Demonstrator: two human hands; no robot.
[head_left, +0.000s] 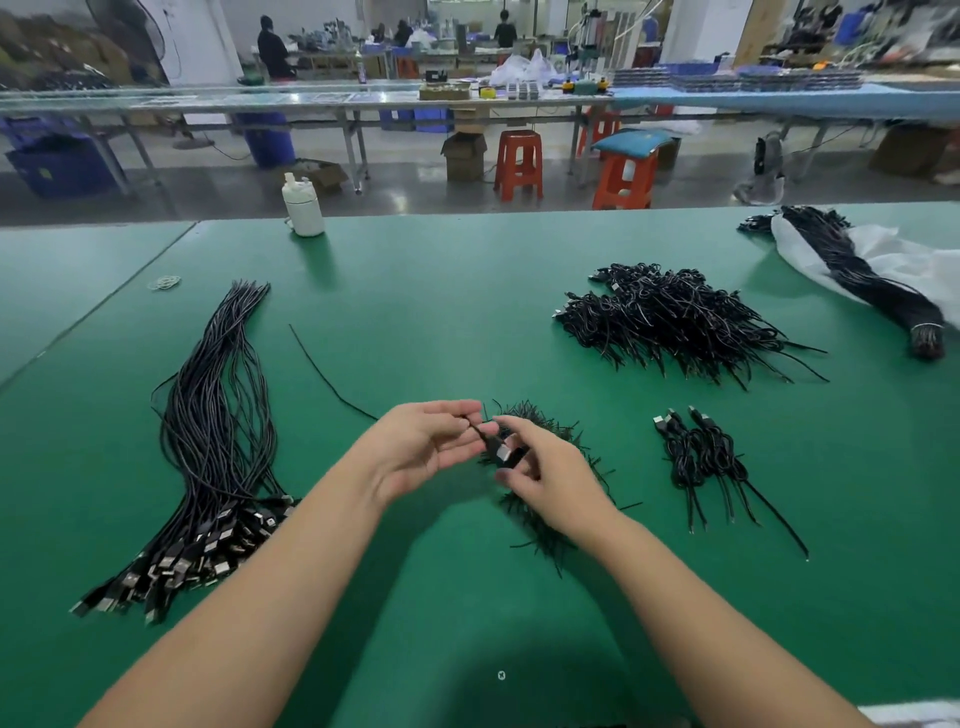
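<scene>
My left hand (423, 447) and my right hand (545, 475) meet above the middle of the green table (415, 312). Between them is a black USB cable (501, 449). My right hand grips its plug end, metal tip showing. My left hand pinches the thin cord just beyond the plug; the cord trails off to the left across the table. Under my right hand lies a small heap of short black twist ties (540, 525), partly hidden.
A long sheaf of loose cables (218, 441) lies at the left, plugs toward me. Three bundled cables (701, 457) sit to the right, a big pile of bundled ones (670, 317) behind them. A white bottle (303, 208), a plastic bag (883, 260) with cables.
</scene>
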